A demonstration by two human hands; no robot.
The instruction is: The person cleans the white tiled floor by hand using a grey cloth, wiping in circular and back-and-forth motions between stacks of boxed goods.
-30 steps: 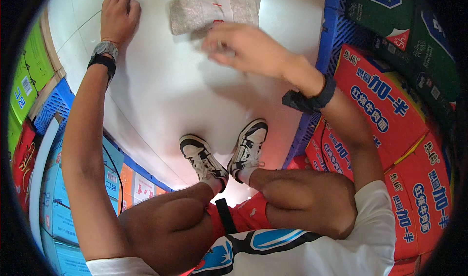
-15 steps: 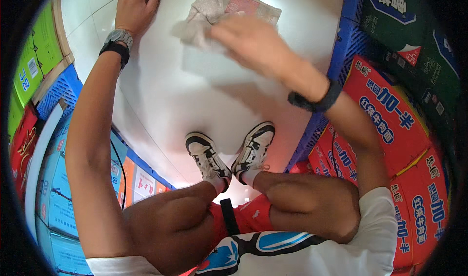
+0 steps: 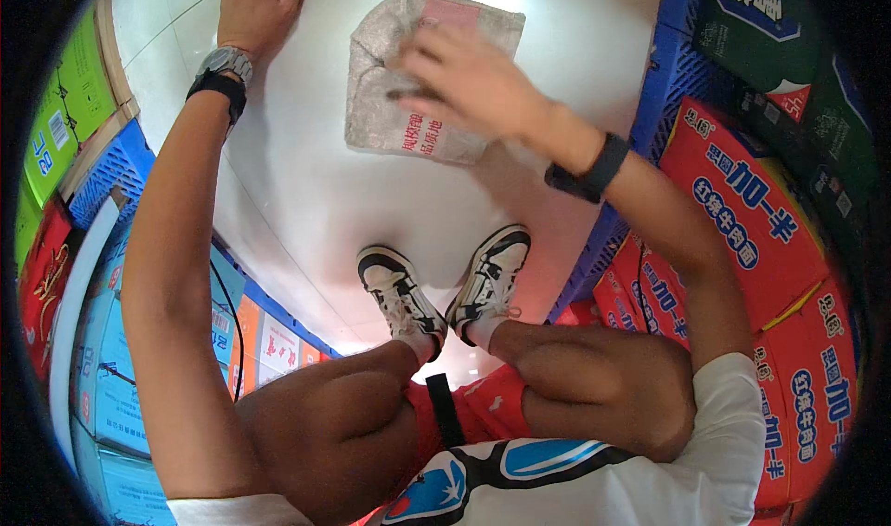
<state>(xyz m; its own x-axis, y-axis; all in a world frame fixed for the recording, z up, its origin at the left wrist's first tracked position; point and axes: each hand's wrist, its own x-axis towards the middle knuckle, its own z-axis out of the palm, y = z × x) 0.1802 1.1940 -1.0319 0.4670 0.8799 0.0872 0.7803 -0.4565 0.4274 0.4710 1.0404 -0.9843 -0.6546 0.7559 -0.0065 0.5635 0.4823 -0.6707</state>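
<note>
A folded grey woven bag [image 3: 371, 113] with red print and a pink patch lies flat on the pale tiled floor ahead of my feet. Over its middle hovers or rests my right hand [image 3: 469, 76], smeared by motion. Its fingers look spread apart and nothing shows between them; whether they touch the bag I cannot tell. Farther left, my left hand [image 3: 262, 11] is curled into a fist with its knuckles on the floor, partly cut off by the upper edge. A watch [image 3: 225, 64] and a black strap circle the left wrist; another black band [image 3: 594, 168] circles the right.
Red cartons [image 3: 742, 201] and dark green cartons [image 3: 742, 38] stack along the right, beside a blue plastic pallet [image 3: 657, 80]. On the left stand light blue cartons [image 3: 107, 368], green boxes [image 3: 70, 108] and another blue pallet [image 3: 109, 178]. My shoes [image 3: 399, 289] stand on glossy tile [image 3: 325, 192].
The bag, bunched up and lifted at its near side before, now lies spread flat toward me with its red print showing. My right hand has let go of it. The left hand has stayed put.
</note>
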